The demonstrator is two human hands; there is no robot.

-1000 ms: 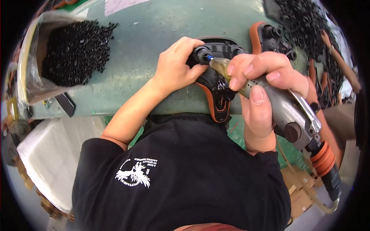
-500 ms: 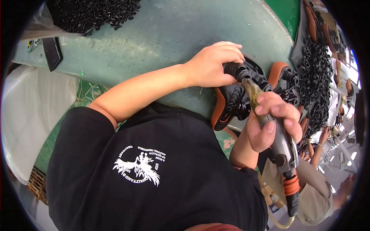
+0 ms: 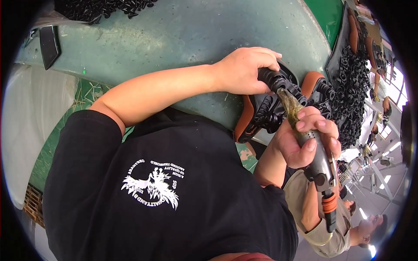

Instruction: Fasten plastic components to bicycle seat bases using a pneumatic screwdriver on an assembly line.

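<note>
My left hand (image 3: 244,71) is closed around a black plastic part (image 3: 272,78) with a ribbed, roller-like section, and presses it down at the table edge. In my right hand (image 3: 300,139) is a grey pneumatic screwdriver (image 3: 321,176) with orange rings near its hose end. Its taped, yellowish nose (image 3: 287,101) meets the black part beside my left fingers; the bit's tip is hidden. Just below lies a black-and-orange assembly (image 3: 246,118) with ribbed pieces. Another orange-edged assembly (image 3: 311,82) sits to the right of the held part.
A pile of black screws (image 3: 93,9) is at the far left of the grey-green table (image 3: 174,39). A flat black piece (image 3: 49,45) lies near it. Many small black parts (image 3: 350,87) are heaped on the right. A co-worker in a beige shirt (image 3: 300,195) is at the lower right.
My view has shifted a little, and more of the co-worker shows at the right. Both hands keep their holds, with the screwdriver's nose still at the black part.
</note>
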